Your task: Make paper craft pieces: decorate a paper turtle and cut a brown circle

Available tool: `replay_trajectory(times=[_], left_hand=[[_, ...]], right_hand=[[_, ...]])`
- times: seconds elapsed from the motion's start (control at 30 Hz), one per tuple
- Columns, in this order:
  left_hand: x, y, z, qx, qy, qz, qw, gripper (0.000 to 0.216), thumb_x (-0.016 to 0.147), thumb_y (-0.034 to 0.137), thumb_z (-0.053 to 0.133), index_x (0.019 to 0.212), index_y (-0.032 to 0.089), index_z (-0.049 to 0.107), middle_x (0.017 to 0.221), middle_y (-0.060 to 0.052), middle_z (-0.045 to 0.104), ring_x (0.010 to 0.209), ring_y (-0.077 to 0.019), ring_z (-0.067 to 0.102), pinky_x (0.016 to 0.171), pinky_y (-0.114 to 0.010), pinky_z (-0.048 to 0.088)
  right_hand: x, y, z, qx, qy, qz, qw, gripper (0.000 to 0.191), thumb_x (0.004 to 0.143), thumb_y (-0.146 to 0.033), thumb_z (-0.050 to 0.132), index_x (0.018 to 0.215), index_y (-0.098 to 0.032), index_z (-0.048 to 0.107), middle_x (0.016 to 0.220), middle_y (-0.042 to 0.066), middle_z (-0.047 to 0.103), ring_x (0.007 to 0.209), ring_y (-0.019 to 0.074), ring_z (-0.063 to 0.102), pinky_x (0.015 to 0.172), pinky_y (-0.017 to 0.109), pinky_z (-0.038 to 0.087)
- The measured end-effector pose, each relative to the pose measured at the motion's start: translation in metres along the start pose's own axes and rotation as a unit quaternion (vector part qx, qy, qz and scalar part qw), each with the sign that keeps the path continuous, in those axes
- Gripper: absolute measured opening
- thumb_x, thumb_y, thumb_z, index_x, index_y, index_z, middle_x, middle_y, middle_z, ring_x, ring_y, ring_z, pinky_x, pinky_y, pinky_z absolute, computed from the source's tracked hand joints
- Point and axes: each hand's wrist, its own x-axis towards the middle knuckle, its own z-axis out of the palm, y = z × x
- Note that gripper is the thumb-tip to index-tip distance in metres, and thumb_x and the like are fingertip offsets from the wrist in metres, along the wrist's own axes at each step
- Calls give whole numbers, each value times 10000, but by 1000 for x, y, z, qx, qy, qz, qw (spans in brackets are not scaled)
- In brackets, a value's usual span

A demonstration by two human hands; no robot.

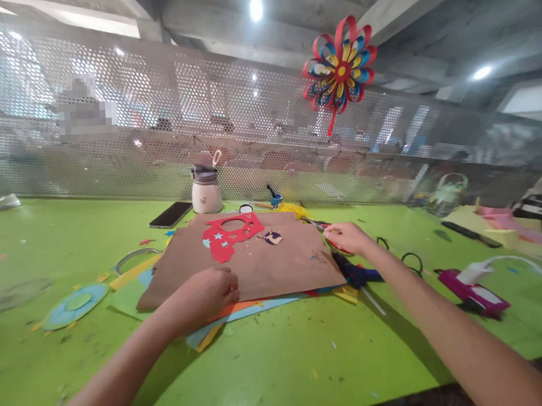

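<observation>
Left hand (pixel 223 287): fingers loosely curled over near edge of brown paper sheet (pixel 279 272), probably steadying it. Right hand (pixel 345 236): partly closed beside sheet's right edge. Either grip: cannot tell. Sheet covers coloured papers (pixel 258 310), apparently as work mat beneath red cut-out paper (pixel 223 253).

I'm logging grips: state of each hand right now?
Left hand: curled by the brown paper; hold can't be told.
Right hand: by the red-handled tool; grip can't be told.

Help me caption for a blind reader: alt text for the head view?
A person's left hand is over brown paper on a green table, the right hand near the paper's right edge. Red cut-out paper lies on the brown paper.
</observation>
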Motion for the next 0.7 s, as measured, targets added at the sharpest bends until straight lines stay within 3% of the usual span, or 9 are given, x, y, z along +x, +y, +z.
replay_trajectory(times=[0.07,0.2,0.33,0.4,0.43,0.5,0.6,0.7], left_hand=[[3,-18,-6,-2,3,-56,998,183,877,313,563,798,230,706,771,-24,716,671,-201,646,578,-292,425],[3,-71,-17,22,34,-206,978,278,978,397,543,1040,162,678,955,-51,711,845,-198,668,774,-370,535],[0,-109,-14,52,19,-313,948,281,968,412,602,1090,166,659,1077,-70,689,948,-205,675,849,-399,567],[0,-113,-9,67,14,-326,943,285,964,394,612,1127,163,651,1124,-79,679,983,-215,671,859,-409,571],[0,-112,-5,75,13,-326,942,297,964,390,613,1146,158,644,1143,-83,674,993,-220,668,863,-420,571],[2,-105,1,98,18,-321,942,322,966,389,609,1182,151,629,1181,-91,661,1020,-231,661,879,-446,567],[3,-93,8,137,24,-302,943,330,963,387,612,1195,153,625,1227,-101,644,1080,-248,642,922,-474,548],[2,-86,8,162,20,-277,947,315,957,381,621,1165,145,639,1221,-103,650,1110,-256,632,954,-489,529]], right_hand=[[23,-10,3,-47,-22,-35,998,259,967,-337,633,1143,-147,653,1127,68,681,939,201,680,804,382,589],[52,-52,31,-106,-68,-167,978,277,975,-336,620,1195,-169,640,1214,85,658,1026,221,665,884,429,571],[36,-106,82,-118,-112,-356,920,303,962,-358,634,1201,-171,648,1293,100,636,1169,261,615,1007,508,497],[17,-128,110,-114,-134,-442,880,332,971,-383,614,1233,-181,645,1349,93,622,1267,270,559,1087,525,423],[9,-136,123,-116,-142,-472,862,329,988,-400,585,1250,-213,650,1379,76,617,1292,246,538,1126,477,391],[2,-146,144,-126,-141,-500,845,349,1010,-407,538,1307,-247,628,1444,70,582,1335,243,499,1156,453,357],[19,-148,160,-152,-115,-494,849,356,999,-387,564,1309,-220,615,1436,96,570,1319,284,516,1107,539,400],[53,-139,159,-181,-67,-453,870,315,981,-350,605,1248,-184,628,1335,105,611,1202,271,598,1017,524,490]])
